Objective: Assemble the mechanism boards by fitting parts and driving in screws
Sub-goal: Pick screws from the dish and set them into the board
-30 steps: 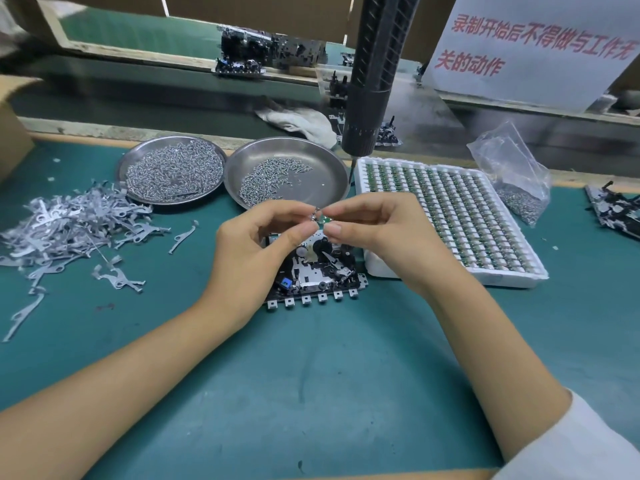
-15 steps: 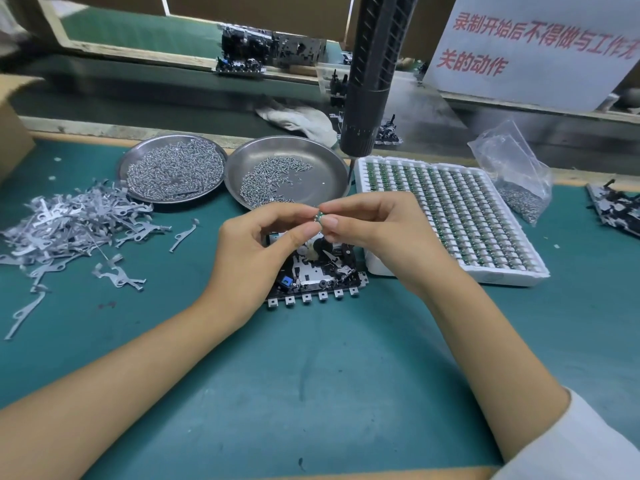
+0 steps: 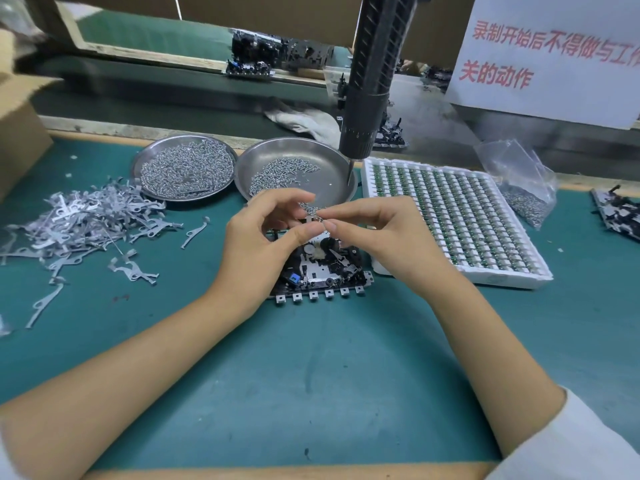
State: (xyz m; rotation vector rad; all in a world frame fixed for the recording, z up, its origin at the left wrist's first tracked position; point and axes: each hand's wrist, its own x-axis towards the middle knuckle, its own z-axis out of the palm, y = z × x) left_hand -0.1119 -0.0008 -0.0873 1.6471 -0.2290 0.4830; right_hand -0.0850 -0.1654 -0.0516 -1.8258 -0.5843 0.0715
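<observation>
Left hand (image 3: pixel 258 249) and right hand (image 3: pixel 384 237) meet fingertip to fingertip, both pinching one small metal part (image 3: pixel 311 218), with the board (image 3: pixel 320 271) just below them.

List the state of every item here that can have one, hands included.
Left hand: pinching a small part.
Right hand: pinching the same part.
Board: flat on the mat, partly under the hands.
Screwdriver: hanging, untouched, tip over the right dish.
Left dish: heaped with screws.
Right dish: thinly filled.
Tray: nearly full.
Bag: open, some screws inside.
Levers: loose pile.
</observation>
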